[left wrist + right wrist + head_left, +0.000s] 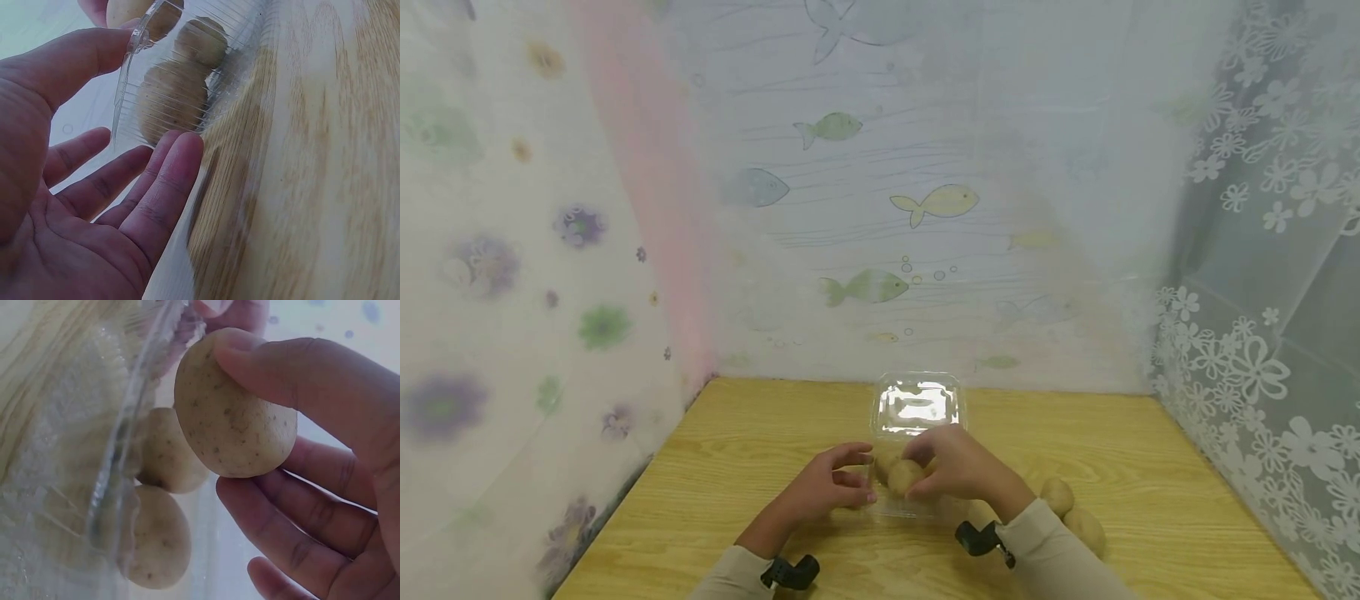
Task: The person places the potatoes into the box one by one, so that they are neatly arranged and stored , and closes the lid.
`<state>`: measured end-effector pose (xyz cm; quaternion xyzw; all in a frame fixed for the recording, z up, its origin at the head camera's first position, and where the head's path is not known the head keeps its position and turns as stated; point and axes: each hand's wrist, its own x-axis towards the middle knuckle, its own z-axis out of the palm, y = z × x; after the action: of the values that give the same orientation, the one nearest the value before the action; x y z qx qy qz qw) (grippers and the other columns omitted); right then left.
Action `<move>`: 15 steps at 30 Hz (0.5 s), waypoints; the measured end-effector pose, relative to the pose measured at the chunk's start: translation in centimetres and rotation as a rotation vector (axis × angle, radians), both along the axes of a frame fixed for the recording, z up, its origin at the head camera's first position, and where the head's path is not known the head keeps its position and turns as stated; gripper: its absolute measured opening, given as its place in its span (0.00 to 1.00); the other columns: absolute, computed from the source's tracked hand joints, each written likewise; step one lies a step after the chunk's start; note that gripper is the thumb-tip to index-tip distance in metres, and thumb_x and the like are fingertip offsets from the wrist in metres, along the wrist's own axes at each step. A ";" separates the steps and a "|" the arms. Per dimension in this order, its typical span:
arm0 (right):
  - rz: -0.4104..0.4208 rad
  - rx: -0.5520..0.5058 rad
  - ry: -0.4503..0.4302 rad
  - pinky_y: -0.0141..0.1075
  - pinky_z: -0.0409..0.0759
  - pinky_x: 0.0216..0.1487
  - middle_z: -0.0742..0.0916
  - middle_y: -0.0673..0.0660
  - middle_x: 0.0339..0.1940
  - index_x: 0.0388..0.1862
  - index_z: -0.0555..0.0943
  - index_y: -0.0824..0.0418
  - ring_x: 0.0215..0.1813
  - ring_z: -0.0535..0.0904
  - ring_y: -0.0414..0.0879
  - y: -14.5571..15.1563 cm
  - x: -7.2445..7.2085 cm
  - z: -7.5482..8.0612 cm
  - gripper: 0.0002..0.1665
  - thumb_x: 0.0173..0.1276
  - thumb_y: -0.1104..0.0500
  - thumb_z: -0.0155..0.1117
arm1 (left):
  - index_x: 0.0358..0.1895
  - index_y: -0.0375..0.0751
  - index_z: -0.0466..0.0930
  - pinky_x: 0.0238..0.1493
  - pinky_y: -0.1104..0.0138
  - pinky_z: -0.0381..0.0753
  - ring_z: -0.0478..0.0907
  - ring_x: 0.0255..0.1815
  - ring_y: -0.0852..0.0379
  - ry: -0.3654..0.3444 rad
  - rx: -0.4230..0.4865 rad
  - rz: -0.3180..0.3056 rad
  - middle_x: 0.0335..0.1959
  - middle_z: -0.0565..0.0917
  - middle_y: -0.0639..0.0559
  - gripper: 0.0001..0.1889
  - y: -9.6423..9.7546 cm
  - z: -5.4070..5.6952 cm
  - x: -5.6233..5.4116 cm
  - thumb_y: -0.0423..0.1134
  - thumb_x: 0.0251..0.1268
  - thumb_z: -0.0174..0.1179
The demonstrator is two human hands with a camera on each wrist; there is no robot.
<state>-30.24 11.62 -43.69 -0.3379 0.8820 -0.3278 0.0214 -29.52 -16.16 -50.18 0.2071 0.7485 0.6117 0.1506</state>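
A clear plastic clamshell container stands on the table with its lid folded back. My right hand pinches a potato between thumb and fingertips, over the container's open side. Inside, below it, lie a rounder potato and another potato; the left wrist view shows them through the ribbed wall. My left hand is at the container's left side. Its thumb touches the rim, while the fairly straight fingers lie along the outer wall.
To the right of the container, by the right forearm, a small potato and a larger potato lie on the wooden table. One more potato shows partly behind the right wrist. Patterned curtains hang round the table.
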 end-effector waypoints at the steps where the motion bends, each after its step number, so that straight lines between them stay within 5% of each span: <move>1: 0.003 0.000 0.001 0.33 0.86 0.46 0.92 0.46 0.38 0.45 0.90 0.55 0.40 0.86 0.36 -0.1 0.0 0.0 0.25 0.46 0.53 0.88 | 0.77 0.47 0.67 0.52 0.57 0.89 0.79 0.64 0.42 0.002 -0.002 0.002 0.74 0.71 0.37 0.40 0.0 0.0 0.0 0.38 0.62 0.75; 15: 0.020 0.078 0.101 0.28 0.83 0.43 0.91 0.42 0.37 0.43 0.91 0.54 0.38 0.84 0.33 -1.3 0.2 -0.5 0.25 0.44 0.50 0.89 | 0.77 0.46 0.67 0.51 0.58 0.88 0.81 0.63 0.43 0.012 -0.014 0.000 0.74 0.72 0.37 0.40 0.0 0.0 -0.1 0.39 0.62 0.75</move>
<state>-30.05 10.32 -44.18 -0.3619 0.8906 -0.2755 -0.0067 -29.61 -16.18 -50.20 0.2098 0.7536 0.6051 0.1478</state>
